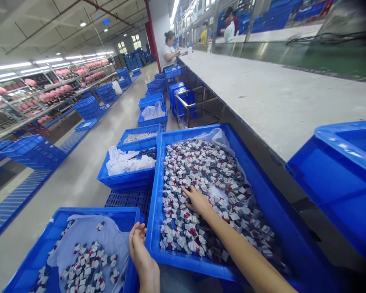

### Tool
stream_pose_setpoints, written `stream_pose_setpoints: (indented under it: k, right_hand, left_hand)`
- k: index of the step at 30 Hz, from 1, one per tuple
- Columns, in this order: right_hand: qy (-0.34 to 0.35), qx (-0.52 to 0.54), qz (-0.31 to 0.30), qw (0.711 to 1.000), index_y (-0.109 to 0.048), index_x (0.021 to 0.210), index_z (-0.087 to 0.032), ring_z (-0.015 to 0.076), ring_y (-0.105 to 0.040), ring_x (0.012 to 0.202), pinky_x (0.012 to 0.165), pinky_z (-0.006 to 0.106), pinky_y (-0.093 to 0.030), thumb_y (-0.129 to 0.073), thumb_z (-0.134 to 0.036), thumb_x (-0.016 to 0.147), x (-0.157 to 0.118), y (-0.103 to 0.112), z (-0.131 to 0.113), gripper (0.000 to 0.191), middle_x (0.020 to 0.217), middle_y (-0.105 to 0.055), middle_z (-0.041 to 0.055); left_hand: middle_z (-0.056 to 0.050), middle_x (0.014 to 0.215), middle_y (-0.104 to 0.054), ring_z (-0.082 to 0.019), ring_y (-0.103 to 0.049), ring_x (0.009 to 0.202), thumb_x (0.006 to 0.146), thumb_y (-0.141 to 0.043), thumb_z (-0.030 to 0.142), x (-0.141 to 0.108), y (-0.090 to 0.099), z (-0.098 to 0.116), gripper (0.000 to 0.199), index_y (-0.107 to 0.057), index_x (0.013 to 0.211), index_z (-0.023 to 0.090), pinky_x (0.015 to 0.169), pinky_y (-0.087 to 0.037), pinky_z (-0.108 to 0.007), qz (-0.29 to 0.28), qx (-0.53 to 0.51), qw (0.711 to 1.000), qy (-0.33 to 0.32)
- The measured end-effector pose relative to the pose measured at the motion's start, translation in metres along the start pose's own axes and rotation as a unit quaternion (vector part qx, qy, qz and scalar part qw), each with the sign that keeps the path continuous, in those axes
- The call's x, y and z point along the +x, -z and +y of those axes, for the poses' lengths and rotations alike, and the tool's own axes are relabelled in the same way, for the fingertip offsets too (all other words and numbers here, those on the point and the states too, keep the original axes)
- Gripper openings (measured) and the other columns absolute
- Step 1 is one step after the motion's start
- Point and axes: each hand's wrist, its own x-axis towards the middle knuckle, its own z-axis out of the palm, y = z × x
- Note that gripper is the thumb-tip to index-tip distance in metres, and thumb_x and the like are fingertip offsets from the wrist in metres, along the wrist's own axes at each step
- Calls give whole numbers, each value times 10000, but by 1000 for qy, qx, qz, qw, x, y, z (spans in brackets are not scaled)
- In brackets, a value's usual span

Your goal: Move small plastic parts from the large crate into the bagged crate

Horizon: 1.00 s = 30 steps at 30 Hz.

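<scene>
Down at the lower left there's a blue tub [94, 211] lined with thin plastic [110, 230], and a loose heap of small white, dark and red pieces [88, 262] sits on it, with some more near the edges. Just past it is a smaller tub [131, 178] with white plastic [129, 164] bunched over dark bits.

Then the left hand [142, 252], right between the lined tub and the big one, fingers up and half curled. Can't see into the palm, so no clue if there's a piece in there.

The big tub [201, 266] is next, with a wide spread of the same sort of pieces, and the right hand [199, 201] is in it. Index is stretched toward the far left of the pile [186, 162], thumb spread off to the near side. Can't tell if it's pinching anything, the fingertips are right in among the bits. So pieces lie right at those fingertips, and more carry on past them, toward the far end. They're chunky and tumbled every which way, no shared long axis. For this pile the right hand is the nearer one, imo; the left is outside the wall.

Over on the right: a long white bench [247, 85] and another blue tub [326, 162] beside it.
</scene>
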Motion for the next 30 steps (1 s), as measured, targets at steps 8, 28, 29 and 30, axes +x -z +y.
stream_pose_setpoints:
  k: [8,28,29,30]
  right_hand:
    - [-23,116,79,990,-532,988,-145,159,-541,865,746,356,-465,-501,-332,822,1,3,9,252,1017,-542,59]
    - [187,158,231,942,-511,1076,-261,261,-392,1150,954,458,-240,-527,-377,773,-85,105,-87,325,1164,-510,71]
    - [182,166,234,941,-496,1100,-258,263,-394,1147,947,452,-259,-529,-385,771,-87,104,-84,354,1171,-504,76]
    - [175,176,237,940,-479,1122,-257,264,-396,1145,943,449,-275,-536,-393,766,-90,104,-81,386,1178,-497,80]
  left_hand:
    - [-26,945,-533,-138,-523,863,794,-408,303,-24,-8,6,221,-492,972,203,771,-399,-281,-89,-28,995,30]
    - [-29,895,-618,-155,-586,885,760,-471,388,-63,-64,32,251,-588,870,195,768,-459,-259,-351,-319,796,377]
    - [-27,913,-615,-162,-586,885,750,-489,387,-64,-64,34,241,-583,885,211,758,-464,-271,-346,-319,798,377]
    - [-28,940,-610,-172,-586,892,743,-503,388,-65,-65,36,240,-575,906,228,758,-466,-286,-340,-318,801,377]
